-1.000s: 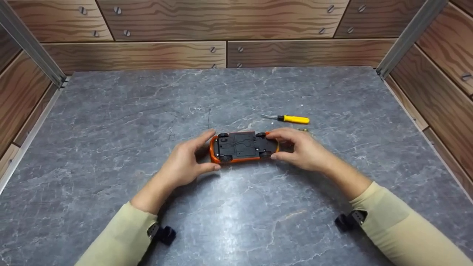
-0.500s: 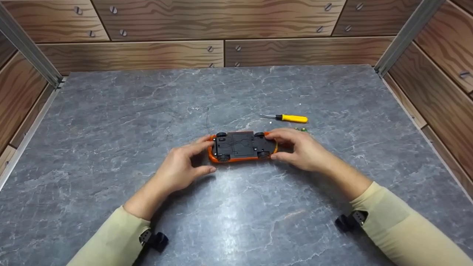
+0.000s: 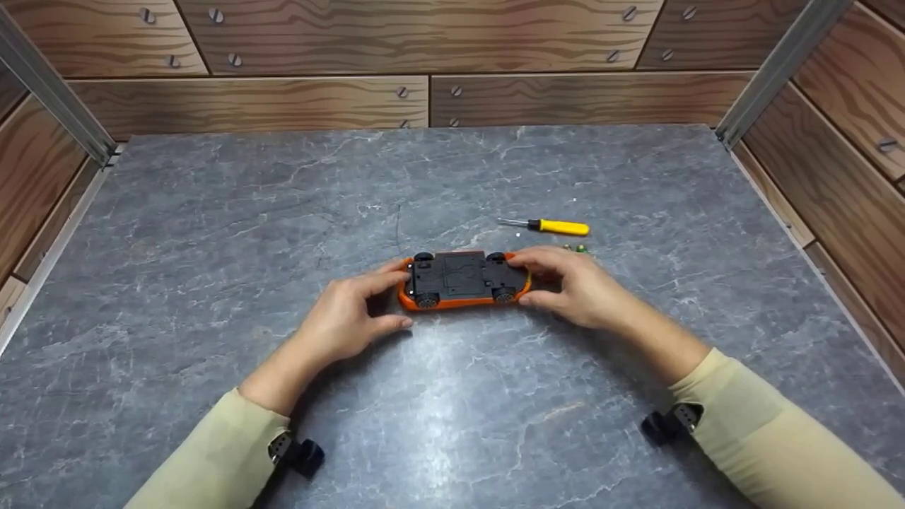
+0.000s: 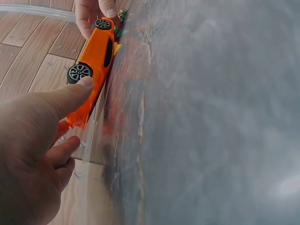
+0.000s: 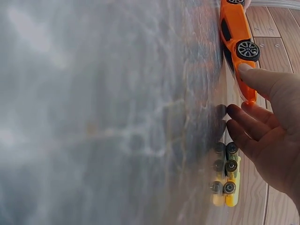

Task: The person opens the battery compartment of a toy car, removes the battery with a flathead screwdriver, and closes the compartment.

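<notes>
An orange toy car (image 3: 463,276) lies upside down on the table, its black underside and wheels facing up. My right hand (image 3: 580,286) grips the car's right end between thumb and fingers. At the left end, my left hand (image 3: 346,318) touches the far corner with its fingers, while its thumb stands a little apart from the near side. Both fingers and thumb of that hand are extended. In the left wrist view the orange side of the car (image 4: 96,51) shows beyond the thumb. The right wrist view shows my right thumb on the car (image 5: 236,28) near a wheel.
A yellow-handled screwdriver (image 3: 562,227) lies behind the car. Beside my right hand are small green items (image 3: 581,249), partly hidden; the right wrist view shows several round dark ends (image 5: 230,166) there, kind unclear. Tiny white bits (image 3: 518,234) lie near the screwdriver. Wood-patterned panels (image 3: 283,102) enclose the table.
My left hand has shifted slightly left and toward me, its thumb drawing off the car's near side. My right hand keeps its grip; the car has barely moved.
</notes>
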